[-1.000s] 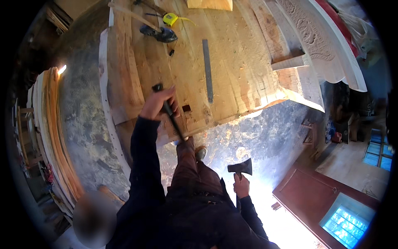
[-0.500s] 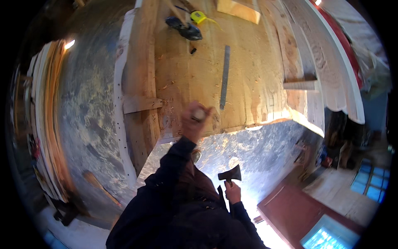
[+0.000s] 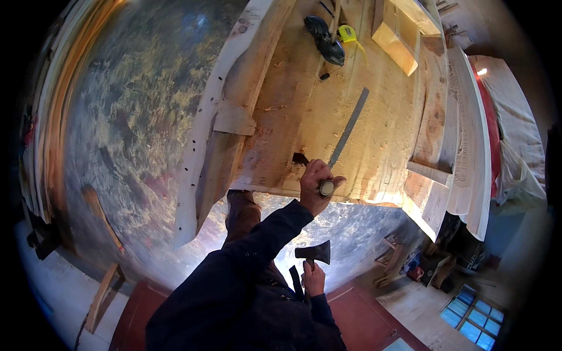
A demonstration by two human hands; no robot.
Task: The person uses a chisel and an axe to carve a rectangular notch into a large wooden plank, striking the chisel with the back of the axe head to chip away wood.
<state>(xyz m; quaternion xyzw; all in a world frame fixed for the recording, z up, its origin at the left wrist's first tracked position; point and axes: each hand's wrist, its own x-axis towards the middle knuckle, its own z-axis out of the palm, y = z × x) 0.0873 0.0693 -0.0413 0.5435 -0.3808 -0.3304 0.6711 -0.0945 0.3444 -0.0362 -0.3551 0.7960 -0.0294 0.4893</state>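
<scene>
My left hand [image 3: 317,186] is closed around the handle of a chisel [image 3: 300,158], over the near edge of the wooden bench top [image 3: 293,105]. The handle's round butt end faces up, and the dark blade points down at the boards; whether it touches them I cannot tell. Lower down, beside my body, my right hand [image 3: 314,278] grips a hatchet [image 3: 314,252] by its handle, just under the dark metal head. A grey metal ruler [image 3: 349,126] lies on the boards, its near end close to my left hand.
Farther up the bench lie a black tool [image 3: 324,41], a yellow tape measure [image 3: 347,33] and a wooden block [image 3: 395,47]. Wood shavings are scattered over the boards. Raised timber rails [image 3: 213,117] flank the bench. Long planks [image 3: 76,76] stand at the far left.
The whole view has turned, so the bench appears tilted and farther right. My left hand, blurred before, is now sharp beside the ruler's near end, with the chisel blade visible. The hatchet stays in my right hand.
</scene>
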